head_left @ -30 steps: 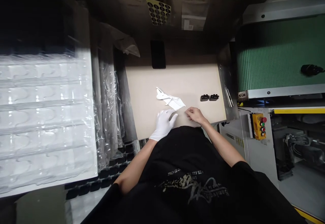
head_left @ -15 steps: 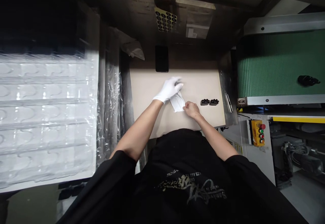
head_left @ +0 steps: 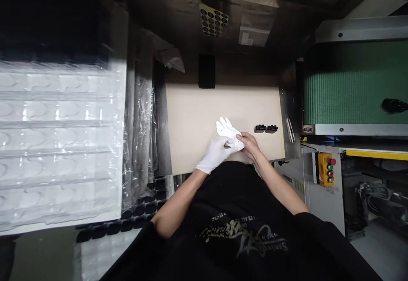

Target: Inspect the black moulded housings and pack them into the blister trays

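A white fabric glove point(head_left: 228, 132) is bunched up above the near edge of a beige board point(head_left: 197, 119), with its fingers pointing away from me. My left hand point(head_left: 216, 153), in a matching white glove, is shut on it from the left. My right hand point(head_left: 249, 144) is bare, and its fingertips grip the glove's right edge. Part of the glove is hidden behind my fingers.
Two small black parts point(head_left: 266, 128) lie on the board to the right of my hands, and a black phone-like slab point(head_left: 206, 72) sits beyond it. Stacked clear plastic trays point(head_left: 60, 132) fill the left. A green conveyor belt point(head_left: 353, 85) and a yellow button box point(head_left: 325, 169) stand on the right.
The white glove no longer lies flat on the board. Both hands have gathered it and drawn it toward me, and it is now bunched between them.
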`<action>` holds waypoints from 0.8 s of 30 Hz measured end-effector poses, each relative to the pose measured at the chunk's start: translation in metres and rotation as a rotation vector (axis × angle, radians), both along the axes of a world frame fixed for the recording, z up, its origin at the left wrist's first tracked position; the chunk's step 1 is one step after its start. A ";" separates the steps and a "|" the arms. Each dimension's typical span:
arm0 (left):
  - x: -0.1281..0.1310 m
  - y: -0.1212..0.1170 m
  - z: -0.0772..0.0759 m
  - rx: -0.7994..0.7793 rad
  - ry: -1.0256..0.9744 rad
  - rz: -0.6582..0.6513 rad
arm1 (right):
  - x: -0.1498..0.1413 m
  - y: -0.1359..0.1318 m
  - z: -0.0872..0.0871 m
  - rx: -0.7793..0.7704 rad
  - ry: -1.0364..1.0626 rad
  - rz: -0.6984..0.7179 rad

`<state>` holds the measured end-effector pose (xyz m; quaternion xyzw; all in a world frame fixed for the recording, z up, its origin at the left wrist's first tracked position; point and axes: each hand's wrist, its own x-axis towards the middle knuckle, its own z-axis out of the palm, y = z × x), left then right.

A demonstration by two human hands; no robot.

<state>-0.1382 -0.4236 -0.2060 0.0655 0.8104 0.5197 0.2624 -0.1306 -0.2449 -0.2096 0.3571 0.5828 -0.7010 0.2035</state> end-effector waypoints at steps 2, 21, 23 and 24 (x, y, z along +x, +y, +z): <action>-0.004 0.005 -0.001 0.052 -0.064 -0.053 | 0.001 -0.001 0.001 0.019 0.016 -0.027; -0.012 0.013 0.041 0.027 0.000 -0.023 | 0.031 -0.009 0.075 0.381 0.029 0.407; -0.013 0.012 0.043 0.023 0.018 -0.010 | 0.020 -0.008 0.061 0.199 -0.077 0.362; -0.013 0.012 0.044 0.025 0.017 0.006 | 0.015 -0.007 0.054 0.092 -0.118 0.314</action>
